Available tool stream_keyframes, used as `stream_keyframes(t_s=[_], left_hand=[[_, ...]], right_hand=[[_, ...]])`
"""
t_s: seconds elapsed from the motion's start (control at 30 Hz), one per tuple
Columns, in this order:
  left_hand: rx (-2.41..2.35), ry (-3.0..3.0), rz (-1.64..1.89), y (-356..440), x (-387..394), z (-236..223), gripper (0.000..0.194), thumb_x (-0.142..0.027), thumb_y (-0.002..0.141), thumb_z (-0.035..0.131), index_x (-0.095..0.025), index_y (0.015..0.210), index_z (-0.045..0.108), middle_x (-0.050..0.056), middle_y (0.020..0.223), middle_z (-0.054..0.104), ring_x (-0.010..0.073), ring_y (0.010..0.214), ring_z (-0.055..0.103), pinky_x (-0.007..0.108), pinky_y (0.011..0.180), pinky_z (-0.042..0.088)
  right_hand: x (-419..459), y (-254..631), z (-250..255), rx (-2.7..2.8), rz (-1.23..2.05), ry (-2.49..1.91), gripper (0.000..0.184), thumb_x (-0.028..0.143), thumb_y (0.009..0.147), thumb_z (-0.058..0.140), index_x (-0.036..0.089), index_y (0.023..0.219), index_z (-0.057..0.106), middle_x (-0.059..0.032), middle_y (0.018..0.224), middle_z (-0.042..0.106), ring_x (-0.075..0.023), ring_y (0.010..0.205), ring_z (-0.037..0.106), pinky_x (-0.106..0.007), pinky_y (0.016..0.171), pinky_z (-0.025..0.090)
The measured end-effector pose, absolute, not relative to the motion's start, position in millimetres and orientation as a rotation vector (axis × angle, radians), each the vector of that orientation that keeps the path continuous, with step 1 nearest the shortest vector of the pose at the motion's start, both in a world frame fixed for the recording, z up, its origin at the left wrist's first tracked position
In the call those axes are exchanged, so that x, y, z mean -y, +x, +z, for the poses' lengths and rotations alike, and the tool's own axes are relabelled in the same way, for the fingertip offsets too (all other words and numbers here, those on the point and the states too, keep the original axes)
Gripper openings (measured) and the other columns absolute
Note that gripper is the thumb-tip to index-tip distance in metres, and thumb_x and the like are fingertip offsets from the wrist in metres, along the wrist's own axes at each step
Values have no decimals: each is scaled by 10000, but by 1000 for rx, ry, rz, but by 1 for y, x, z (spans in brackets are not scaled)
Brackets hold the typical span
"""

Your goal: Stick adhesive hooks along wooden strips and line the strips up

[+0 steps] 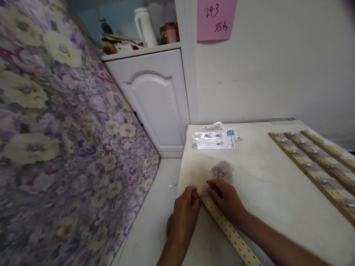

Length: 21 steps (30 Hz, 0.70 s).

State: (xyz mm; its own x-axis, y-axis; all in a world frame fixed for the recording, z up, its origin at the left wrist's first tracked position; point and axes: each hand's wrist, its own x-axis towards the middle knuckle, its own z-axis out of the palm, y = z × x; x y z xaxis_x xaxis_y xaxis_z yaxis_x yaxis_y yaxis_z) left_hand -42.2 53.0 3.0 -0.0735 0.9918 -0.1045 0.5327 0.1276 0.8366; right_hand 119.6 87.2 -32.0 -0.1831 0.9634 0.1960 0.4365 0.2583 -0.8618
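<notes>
A long, pale strip with rows of round holes [225, 223] runs from the table's left side toward the lower edge of the view. My left hand [186, 205] is closed at the strip's far end, its fingertips pinched against the edge. A small shiny wire piece [204, 195], too small to make out fully, sits on the strip beside those fingertips. Just across the strip, my right hand [227, 199] has its fingers curled in; whatever they may hold is hidden. Beyond it lies a clear plastic bag of small metal wire pieces [221, 170].
Clear packages with small metal parts [213, 140] lie near the wall. Wooden strips bearing metal pieces [310, 166] line the right of the white table [257, 177]. A floral curtain [69, 147] and a white cabinet [159, 99] stand left; a pink note [216, 20] hangs above.
</notes>
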Motion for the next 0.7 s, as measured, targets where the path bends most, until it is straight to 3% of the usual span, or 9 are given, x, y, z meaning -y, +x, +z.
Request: stream_keyframes(t_s=[0.7], left_hand=[[-1560, 1294, 960, -45, -57, -13, 154, -261, 754, 550, -198, 887, 597, -16, 729, 608, 137, 683, 598, 233, 635, 464]], right_hand=[[-88, 117, -33, 1745, 846, -1277, 199, 210, 800, 529, 196, 987, 595, -42, 779, 636, -185, 715, 589, -319, 666, 479]])
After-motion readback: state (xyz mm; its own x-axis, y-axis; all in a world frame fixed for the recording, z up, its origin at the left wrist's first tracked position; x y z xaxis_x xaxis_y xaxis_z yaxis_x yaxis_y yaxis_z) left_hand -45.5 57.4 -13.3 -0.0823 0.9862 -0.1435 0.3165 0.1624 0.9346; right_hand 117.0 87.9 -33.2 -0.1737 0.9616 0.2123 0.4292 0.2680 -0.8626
